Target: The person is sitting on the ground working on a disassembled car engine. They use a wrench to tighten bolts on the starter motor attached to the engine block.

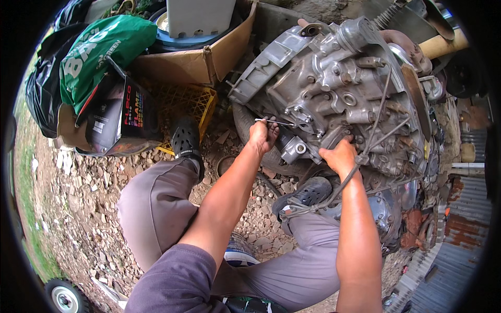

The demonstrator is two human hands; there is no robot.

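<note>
A large dirty aluminium engine or gearbox casing (349,96) fills the upper right, with bolts, bosses, pipes and hoses on it. My left hand (263,134) is closed on a thin metal wrench (279,122), which reaches toward a small bolted flange (302,119) on the casing. My right hand (338,156) grips a metal housing (334,136) just right of that flange. A short cylindrical fitting (296,149) with a round opening sits between my hands. A black tyre or thick rubber ring (245,122) lies under the casing's left side.
Cardboard boxes (219,62), a green bag (99,52) and a yellow crate (198,104) are upper left. My feet in dark clogs (308,193) rest on rubble ground (88,208). Rusty corrugated sheets (467,219) stand at right, a small wheel (65,298) at lower left.
</note>
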